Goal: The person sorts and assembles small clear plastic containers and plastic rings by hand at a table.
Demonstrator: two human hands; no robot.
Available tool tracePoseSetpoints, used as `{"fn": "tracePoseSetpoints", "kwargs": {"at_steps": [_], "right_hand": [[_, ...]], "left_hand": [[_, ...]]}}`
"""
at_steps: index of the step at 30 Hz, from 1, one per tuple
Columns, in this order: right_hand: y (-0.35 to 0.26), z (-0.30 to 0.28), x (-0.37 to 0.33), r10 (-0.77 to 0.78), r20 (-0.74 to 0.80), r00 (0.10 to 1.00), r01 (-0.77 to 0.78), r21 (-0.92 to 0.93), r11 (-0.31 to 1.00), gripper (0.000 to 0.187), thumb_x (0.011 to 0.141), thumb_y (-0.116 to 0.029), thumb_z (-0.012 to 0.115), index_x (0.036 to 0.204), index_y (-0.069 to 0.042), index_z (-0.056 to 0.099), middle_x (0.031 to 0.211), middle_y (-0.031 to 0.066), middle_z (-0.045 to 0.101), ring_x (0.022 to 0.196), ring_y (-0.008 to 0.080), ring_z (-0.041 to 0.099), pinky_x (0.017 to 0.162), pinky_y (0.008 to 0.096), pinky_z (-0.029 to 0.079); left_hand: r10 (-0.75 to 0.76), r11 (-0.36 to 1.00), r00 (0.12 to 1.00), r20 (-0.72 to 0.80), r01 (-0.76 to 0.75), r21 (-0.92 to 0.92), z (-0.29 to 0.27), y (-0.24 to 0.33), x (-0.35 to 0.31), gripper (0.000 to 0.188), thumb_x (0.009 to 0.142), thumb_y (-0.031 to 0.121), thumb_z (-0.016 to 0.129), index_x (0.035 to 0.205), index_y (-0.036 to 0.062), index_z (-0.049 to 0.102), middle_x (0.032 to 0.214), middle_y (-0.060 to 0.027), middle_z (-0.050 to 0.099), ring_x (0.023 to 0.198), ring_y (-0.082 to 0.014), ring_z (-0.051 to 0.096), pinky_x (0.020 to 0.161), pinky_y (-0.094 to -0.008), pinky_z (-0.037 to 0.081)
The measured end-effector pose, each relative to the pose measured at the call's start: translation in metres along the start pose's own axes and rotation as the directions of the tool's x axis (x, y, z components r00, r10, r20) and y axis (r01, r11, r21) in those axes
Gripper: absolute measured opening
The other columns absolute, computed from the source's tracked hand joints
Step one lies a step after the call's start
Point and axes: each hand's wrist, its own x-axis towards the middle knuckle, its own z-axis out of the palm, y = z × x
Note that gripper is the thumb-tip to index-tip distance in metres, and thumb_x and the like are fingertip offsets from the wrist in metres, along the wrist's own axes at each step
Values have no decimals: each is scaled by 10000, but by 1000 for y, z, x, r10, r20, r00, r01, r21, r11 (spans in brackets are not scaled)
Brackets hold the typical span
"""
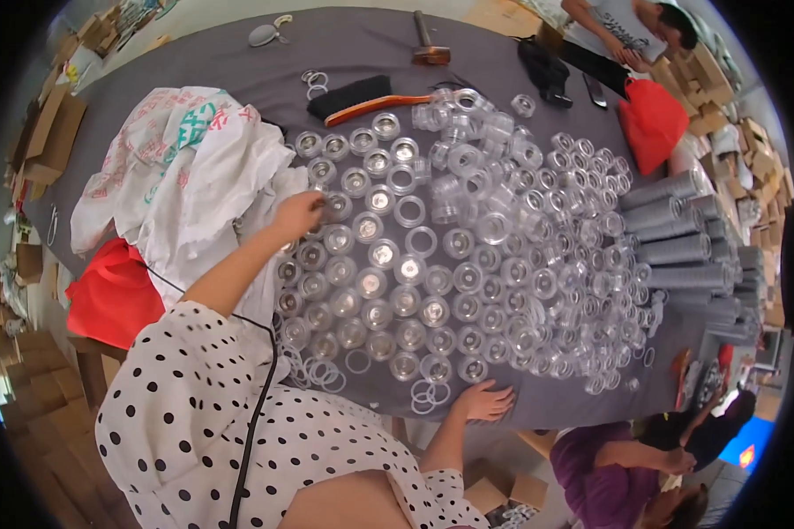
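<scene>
Across the grey-covered table spreads a crowd of clear, round plastic containers [382,254], some with silvery centres. Reaching out from the white sack's side, my left hand [300,214] has its fingers curled at the rim of a clear round plastic container [337,207] in the leftmost rows; the fingertips are partly hidden. My right hand [485,401] lies flat on the near table edge, fingers stretched out, holding nothing. Thin clear rings [430,397] lie loose to its left. More rings [313,370] are heaped near my body.
A crumpled white woven sack [185,167] covers the table's left side, above a red bag [115,291]. Farther back lie a brush [362,106] and a hammer [430,55]. Grey ribbed stacks [679,242] stand right. Two people [622,35] [604,467] work nearby.
</scene>
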Motion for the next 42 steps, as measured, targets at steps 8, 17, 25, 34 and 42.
{"fn": "tracePoseSetpoints", "kwargs": {"at_steps": [8,17,25,34,42], "right_hand": [[-3,-4,-3,13,107,994,-21,75,997,487,843,-345,453,1263,-109,381,1308,92,373,1239,282,313,979,468,244],[-4,-6,0,4,76,997,-10,75,997,476,842,-362,456,1242,-108,404,1284,97,403,1211,292,349,969,461,258],[-4,-8,1,9,138,990,-24,111,993,488,849,-350,442,1265,-105,372,1319,102,357,1245,289,302,985,472,230],[-1,-6,-1,13,157,987,-29,98,995,488,851,-358,441,1267,-112,372,1320,89,357,1252,281,293,988,467,228],[-1,7,0,-36,105,994,33,30,999,488,853,-373,455,1263,-119,384,1300,63,385,1230,260,331,961,437,278]], "left_hand": [[233,972,970,-67,-230,48,81,92,85,197,738,182,547,908,87,580,855,-120,597,807,-303,578,674,-412,452],[408,899,912,48,-410,154,82,108,73,166,709,140,535,850,52,543,836,-104,568,764,-311,581,634,-428,464],[355,838,876,327,-453,303,96,98,62,263,660,87,530,919,59,567,963,-94,580,779,-304,604,611,-419,480],[201,847,887,416,-371,382,100,112,75,292,620,97,576,909,59,595,920,-121,585,796,-326,604,634,-418,488],[432,902,901,50,-432,-8,77,86,39,221,755,181,539,949,83,578,956,-99,568,796,-286,586,646,-391,469]]}}
